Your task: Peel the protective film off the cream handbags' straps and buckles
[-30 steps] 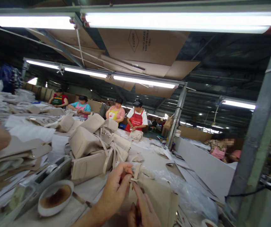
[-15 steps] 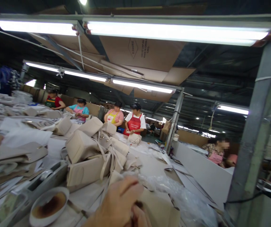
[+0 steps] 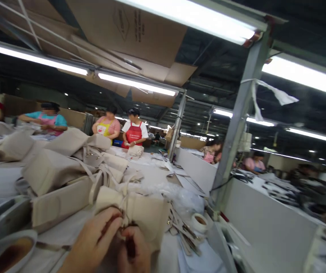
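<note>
A beige handbag (image 3: 148, 214) lies on the table right in front of me, with a thin strap (image 3: 125, 203) running down over its front. My left hand (image 3: 96, 237) is closed at the strap's lower end, fingers bent and pressed together. Close beside it on the right, my right hand (image 3: 136, 246) pinches the same strap near a small knot-like spot. The exact grip of the fingertips is partly hidden and slightly blurred. Left of my hands, a heap of similar beige bags (image 3: 54, 172) reaches up to the handbag.
A white bowl (image 3: 23, 252) with brown residue stands at lower left, near a grey tape dispenser (image 3: 6, 220). To the right lie clear plastic (image 3: 182, 199), loose strap pieces (image 3: 184, 229) and a tape roll (image 3: 199, 223). A metal post (image 3: 231, 151) rises beyond. Co-workers stand across the table.
The view has swung to the right, so the scene shifts left. Both my hands now show at the handbag's strap. A hand at the left edge has left the view.
</note>
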The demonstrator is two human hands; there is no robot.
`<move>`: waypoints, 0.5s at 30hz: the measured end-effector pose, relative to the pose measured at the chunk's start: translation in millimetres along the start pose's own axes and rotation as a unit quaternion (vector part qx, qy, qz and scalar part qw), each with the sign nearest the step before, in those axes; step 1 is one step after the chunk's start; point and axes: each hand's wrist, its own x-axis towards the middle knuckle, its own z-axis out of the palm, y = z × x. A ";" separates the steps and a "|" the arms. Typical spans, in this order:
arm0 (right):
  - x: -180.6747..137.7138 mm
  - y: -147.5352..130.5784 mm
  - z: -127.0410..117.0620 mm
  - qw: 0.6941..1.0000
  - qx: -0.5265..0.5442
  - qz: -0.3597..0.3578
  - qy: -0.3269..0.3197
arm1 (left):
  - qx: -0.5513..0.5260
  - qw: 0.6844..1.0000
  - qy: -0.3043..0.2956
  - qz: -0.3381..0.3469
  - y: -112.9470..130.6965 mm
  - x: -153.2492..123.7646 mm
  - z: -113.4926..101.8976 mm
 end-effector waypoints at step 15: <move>-2.1 -7.7 -21.5 0.961 0.141 0.217 -0.098 | -0.050 0.994 -0.028 -0.091 -24.4 24.1 30.6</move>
